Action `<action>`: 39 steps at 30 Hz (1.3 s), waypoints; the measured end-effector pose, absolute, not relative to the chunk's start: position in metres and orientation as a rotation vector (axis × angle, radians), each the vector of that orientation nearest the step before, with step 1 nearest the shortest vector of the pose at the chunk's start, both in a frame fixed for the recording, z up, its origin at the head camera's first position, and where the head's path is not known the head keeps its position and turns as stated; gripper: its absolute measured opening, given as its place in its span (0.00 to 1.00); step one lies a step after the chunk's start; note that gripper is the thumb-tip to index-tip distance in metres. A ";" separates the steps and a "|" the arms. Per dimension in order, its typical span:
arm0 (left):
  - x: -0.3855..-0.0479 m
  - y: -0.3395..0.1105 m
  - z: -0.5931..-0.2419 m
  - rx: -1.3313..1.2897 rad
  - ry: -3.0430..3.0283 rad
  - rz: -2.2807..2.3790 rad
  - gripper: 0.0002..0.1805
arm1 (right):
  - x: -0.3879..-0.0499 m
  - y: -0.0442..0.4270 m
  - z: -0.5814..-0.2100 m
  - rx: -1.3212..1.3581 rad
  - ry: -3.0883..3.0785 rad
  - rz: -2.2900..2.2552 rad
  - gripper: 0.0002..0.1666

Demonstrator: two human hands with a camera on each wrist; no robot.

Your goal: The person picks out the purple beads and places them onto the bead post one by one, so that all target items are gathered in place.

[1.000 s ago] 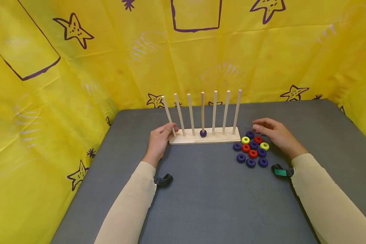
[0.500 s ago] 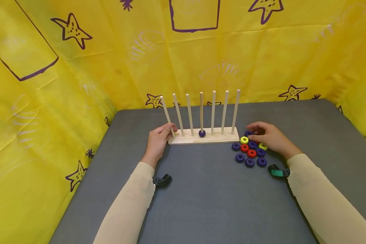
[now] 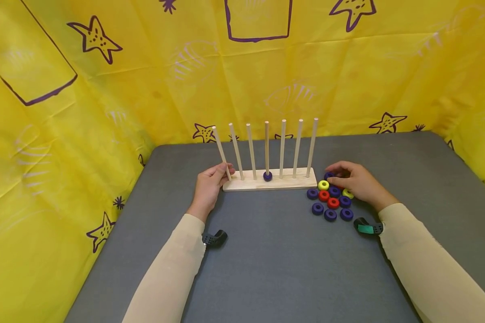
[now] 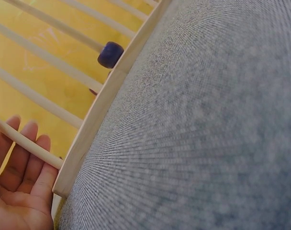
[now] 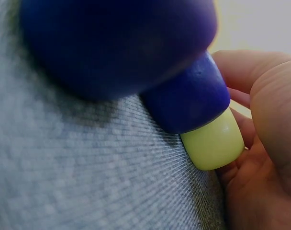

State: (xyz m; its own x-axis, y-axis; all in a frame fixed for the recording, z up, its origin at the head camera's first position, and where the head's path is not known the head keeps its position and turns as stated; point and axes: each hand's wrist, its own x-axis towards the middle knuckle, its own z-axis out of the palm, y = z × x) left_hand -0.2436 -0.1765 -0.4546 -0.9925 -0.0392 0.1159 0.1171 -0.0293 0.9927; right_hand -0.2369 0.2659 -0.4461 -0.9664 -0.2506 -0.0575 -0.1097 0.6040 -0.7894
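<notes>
A wooden rack (image 3: 250, 183) with several upright pegs stands on the table, one dark blue ring (image 3: 268, 176) low on its middle peg. My left hand (image 3: 210, 186) grips the base of the leftmost peg (image 3: 219, 146) between thumb and fingers; the left wrist view shows that hand (image 4: 21, 191) around the peg's lower end. Right of the rack, my right hand (image 3: 361, 184) pinches a dark blue ring (image 3: 328, 175) at the back of a ring group. In the right wrist view, the hand (image 5: 274, 129) is beside a yellow ring (image 5: 215, 143); its fingertips are partly hidden.
Several loose blue, red (image 3: 333, 203) and yellow rings (image 3: 323, 185) lie close together under and in front of my right hand. A yellow patterned cloth (image 3: 250, 80) hangs behind and beside the grey table (image 3: 266, 260).
My right hand has moved left and down from above the rings' right side and closed on the rear blue ring. The left hand stays on the leftmost peg.
</notes>
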 end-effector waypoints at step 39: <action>-0.244 -0.177 -0.457 -0.156 -2.066 -2.208 0.27 | -0.231 0.265 -0.436 -0.280 2.749 -1.387 0.26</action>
